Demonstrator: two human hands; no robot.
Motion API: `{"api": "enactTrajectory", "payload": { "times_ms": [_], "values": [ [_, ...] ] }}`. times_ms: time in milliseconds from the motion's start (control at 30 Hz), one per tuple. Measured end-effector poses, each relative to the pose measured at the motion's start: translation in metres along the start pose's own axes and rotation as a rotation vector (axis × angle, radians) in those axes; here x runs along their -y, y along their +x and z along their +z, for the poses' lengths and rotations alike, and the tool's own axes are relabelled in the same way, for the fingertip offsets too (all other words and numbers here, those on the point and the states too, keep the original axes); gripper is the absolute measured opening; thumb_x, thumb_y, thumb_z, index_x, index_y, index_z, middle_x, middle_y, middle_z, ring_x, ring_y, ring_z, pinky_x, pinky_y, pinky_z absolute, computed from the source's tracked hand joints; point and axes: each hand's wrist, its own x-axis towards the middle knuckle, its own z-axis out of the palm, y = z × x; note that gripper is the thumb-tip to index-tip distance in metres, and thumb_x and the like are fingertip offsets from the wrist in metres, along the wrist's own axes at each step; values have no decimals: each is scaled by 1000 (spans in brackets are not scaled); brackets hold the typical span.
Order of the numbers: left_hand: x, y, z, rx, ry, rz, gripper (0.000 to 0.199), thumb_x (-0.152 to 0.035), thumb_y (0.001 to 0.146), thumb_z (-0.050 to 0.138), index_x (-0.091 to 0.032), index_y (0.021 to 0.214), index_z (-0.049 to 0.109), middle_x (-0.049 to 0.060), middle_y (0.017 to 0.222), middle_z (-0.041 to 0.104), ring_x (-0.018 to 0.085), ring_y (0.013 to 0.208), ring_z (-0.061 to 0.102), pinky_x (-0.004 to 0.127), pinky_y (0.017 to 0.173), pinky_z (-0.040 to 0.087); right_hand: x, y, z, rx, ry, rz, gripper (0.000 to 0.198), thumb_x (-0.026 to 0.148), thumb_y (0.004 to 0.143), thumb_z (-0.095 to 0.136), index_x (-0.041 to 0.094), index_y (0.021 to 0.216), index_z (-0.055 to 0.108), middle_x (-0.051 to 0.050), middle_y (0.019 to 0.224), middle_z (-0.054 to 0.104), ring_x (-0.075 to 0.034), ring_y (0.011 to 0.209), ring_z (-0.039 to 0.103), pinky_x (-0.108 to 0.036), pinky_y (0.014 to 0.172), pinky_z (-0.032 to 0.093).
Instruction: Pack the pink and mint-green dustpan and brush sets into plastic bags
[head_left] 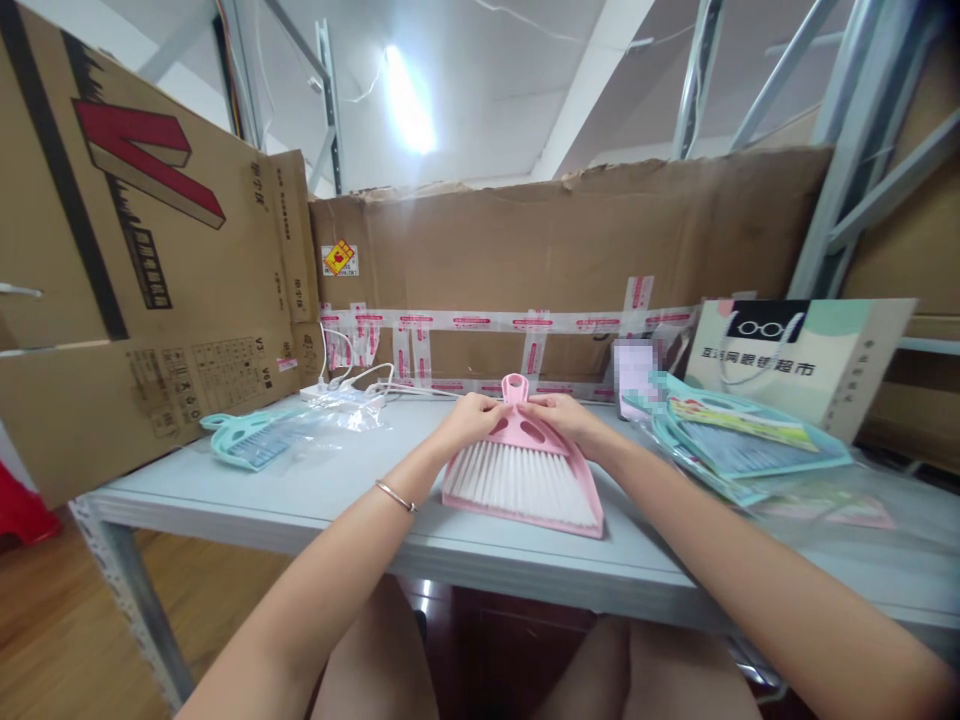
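A pink dustpan (pixel 592 490) lies on the grey tabletop, with a matching pink hand brush (pixel 525 480) nested on it, its white bristles toward me. Their handles overlap and point away, ending in a loop with a hole. My left hand (pixel 478 418) pinches the left side at the base of the handles. On the opposite side, my right hand (pixel 559 415) grips the same area with its fingers closed. The thumbs nearly meet in the middle. Which of the two pieces each fingertip presses is hard to make out.
Bagged turquoise dustpan sets (pixel 757 445) are piled at right, before a paper bag (pixel 795 350) and a blurred phone-like object (pixel 636 375). Another turquoise set (pixel 251 440) lies left, near a white power strip (pixel 330 393). Cardboard (pixel 480 250) walls the back; a large carton (pixel 187 250) stands left.
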Motion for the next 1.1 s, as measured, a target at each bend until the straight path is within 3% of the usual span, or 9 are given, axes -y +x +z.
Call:
{"api": "enactTrajectory", "payload": {
  "times_ms": [233, 400, 600, 867, 1100],
  "values": [
    [3, 0, -6, 36, -188, -122, 42, -49, 75, 54, -10, 62, 64, -4, 44, 39, 8, 47, 36, 24, 51, 27, 4, -7, 9, 44, -3, 1, 33, 42, 63, 74, 14, 80, 72, -3, 68, 69, -12, 59, 59, -21, 54, 42],
    [7, 2, -9, 27, -463, -301, 29, -38, 66, 69, -9, 69, 70, 3, 61, 61, 10, 56, 50, 26, 59, 39, 1, -6, 13, 40, 34, 23, 26, 38, 67, 72, 14, 79, 72, -2, 64, 68, -12, 58, 59, -20, 53, 43],
    [5, 2, -13, 39, -681, -375, 27, -30, 53, 80, -8, 66, 70, 6, 66, 66, 12, 62, 56, 27, 63, 43, -1, -3, 13, 69, 150, 60, 14, 27, 71, 69, 15, 78, 71, -3, 65, 69, -13, 58, 61, -21, 53, 46],
    [5, 2, -15, 34, -719, -443, 16, -19, 56, 76, -7, 59, 65, 5, 59, 63, 11, 54, 53, 27, 56, 41, 4, -6, 15, 104, 310, 147, 14, 17, 65, 73, 12, 78, 70, -7, 68, 71, -14, 59, 64, -22, 55, 50],
    [17, 7, -14, 96, -730, -448, 20, -22, 56, 76, -8, 65, 65, 7, 65, 65, 13, 57, 56, 29, 58, 44, 2, -5, 16, 93, 365, 186, 10, 15, 66, 73, 10, 73, 69, -8, 64, 70, -14, 55, 62, -23, 53, 50]
  ]
}}
